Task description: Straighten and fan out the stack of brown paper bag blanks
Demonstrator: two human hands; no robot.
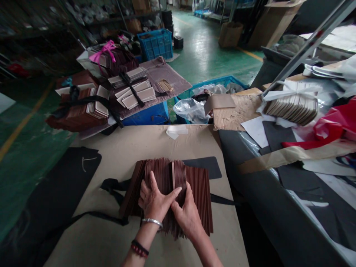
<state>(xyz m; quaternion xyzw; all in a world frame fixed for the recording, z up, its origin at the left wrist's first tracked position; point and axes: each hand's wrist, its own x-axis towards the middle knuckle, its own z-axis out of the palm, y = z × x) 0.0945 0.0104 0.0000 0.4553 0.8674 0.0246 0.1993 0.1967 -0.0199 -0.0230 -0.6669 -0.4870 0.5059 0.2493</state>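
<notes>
A row of thin brown sheets [198,200], their edges facing up, stands on the table; a middle section sits higher than the rest. My left hand [157,200], with a silver bangle and a beaded bracelet at its wrist, grips this raised section from the left, fingers apart and thumb reaching across the top. From the right, my right hand [187,213] is closed round a narrower bundle of the sheets, its thumb close to the left one. Some fingertips are hidden between the sheets. A black strap [111,187] runs under the row and comes out at both sides.
Behind the row lies a dark flat panel [214,167]; a white scrap [177,130] is near the table's far edge. Tied bundles [136,91] rest at back left. A blue crate [236,79] stands beyond the table. Cut pieces and a tied white stack [294,105] cover the right bench.
</notes>
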